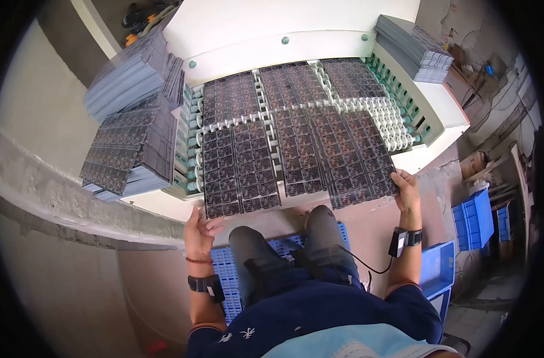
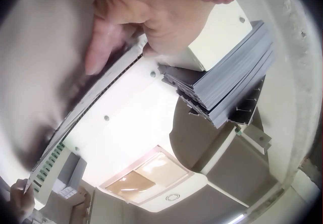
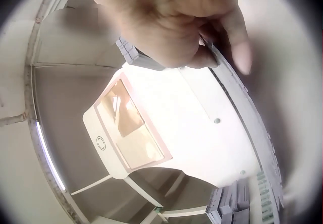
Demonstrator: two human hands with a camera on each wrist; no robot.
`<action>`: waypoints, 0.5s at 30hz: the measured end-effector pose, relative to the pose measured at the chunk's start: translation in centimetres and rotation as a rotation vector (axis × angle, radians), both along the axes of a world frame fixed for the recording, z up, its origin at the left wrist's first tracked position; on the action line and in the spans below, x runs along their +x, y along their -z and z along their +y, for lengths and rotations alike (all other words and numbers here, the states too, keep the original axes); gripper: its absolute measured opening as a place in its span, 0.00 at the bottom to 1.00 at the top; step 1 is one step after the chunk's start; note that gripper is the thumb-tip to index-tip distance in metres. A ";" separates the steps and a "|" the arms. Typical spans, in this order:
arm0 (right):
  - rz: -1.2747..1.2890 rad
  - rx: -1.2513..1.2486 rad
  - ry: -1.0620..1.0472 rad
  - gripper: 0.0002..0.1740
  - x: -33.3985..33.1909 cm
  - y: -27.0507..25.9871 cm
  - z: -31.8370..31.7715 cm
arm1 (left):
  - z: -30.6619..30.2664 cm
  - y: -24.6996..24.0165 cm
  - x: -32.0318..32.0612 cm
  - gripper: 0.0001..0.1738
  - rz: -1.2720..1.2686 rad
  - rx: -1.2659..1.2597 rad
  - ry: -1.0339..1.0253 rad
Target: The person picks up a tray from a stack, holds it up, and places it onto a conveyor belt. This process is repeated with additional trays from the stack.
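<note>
The right hand (image 1: 408, 188) grips the outer edge of the right panel (image 1: 361, 155) near its close corner; from the right wrist, that edge shows between thumb and fingers. The left hand (image 1: 203, 230) looks to be pinching the left panel (image 1: 239, 167) at its near left corner. So the hands stand at opposite ends of the front row, with the middle panel (image 1: 295, 152) between them. The right panel lies ahead of the right hand and to its left, far nearer that hand than the other. Its long axis runs away from the person, slanting left toward its far end, and its inner side appears to lap over the middle panel. The left panel points more nearly straight ahead. Under them run the white rollers (image 1: 379, 122), and beyond lies a far row of panels (image 1: 293, 83) below the pale machine hood (image 1: 266, 18). Outermost, a left stack (image 1: 126, 77) and a right stack (image 1: 415, 48) flank the machine.
</note>
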State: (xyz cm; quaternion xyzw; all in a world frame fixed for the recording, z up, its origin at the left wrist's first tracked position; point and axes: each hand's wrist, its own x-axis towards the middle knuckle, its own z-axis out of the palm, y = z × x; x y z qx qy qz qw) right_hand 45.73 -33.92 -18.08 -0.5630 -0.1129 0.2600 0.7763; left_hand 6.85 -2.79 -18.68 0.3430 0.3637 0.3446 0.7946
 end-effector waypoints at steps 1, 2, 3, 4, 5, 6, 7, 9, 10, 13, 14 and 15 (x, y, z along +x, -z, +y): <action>-0.020 -0.002 0.022 0.08 0.7 -0.2 -1.2 | 0.4 1.2 -0.9 0.23 -0.003 -0.033 0.009; -0.039 -0.003 0.043 0.08 1.5 -0.3 -2.4 | 0.4 1.7 -1.5 0.23 -0.006 -0.036 0.019; -0.063 -0.036 0.051 0.08 2.6 -0.2 -3.7 | 0.3 2.1 -2.0 0.22 0.001 -0.064 0.010; -0.068 -0.063 0.084 0.08 2.9 -1.0 -4.0 | 0.2 2.3 -2.2 0.21 0.009 -0.093 0.001; -0.096 -0.101 0.076 0.08 4.2 -1.0 -4.6 | -0.3 2.1 -2.0 0.20 0.019 -0.097 -0.006; -0.125 -0.138 0.067 0.08 5.8 -0.8 -5.3 | -0.5 2.3 -1.8 0.20 0.017 -0.097 -0.001; -0.135 -0.194 0.115 0.07 7.2 -0.4 -5.3 | -0.7 2.5 -1.6 0.20 0.014 -0.116 0.003; -0.143 -0.192 0.113 0.07 8.4 -1.2 -4.3 | -1.2 2.7 -1.1 0.19 0.008 -0.129 0.007; -0.148 -0.192 0.107 0.07 8.8 -1.5 -3.8 | -1.6 2.7 -0.8 0.19 -0.003 -0.126 0.026; -0.228 -0.348 0.098 0.07 10.0 -1.8 -3.4 | -2.5 2.5 -0.7 0.19 -0.033 -0.092 0.056; -0.264 -0.431 0.090 0.07 10.3 -1.7 -3.3 | -2.8 2.5 -1.0 0.20 -0.046 -0.071 0.068; -0.291 -0.427 0.063 0.08 10.5 -1.9 -3.8 | -2.9 2.6 -1.5 0.20 -0.043 -0.072 0.062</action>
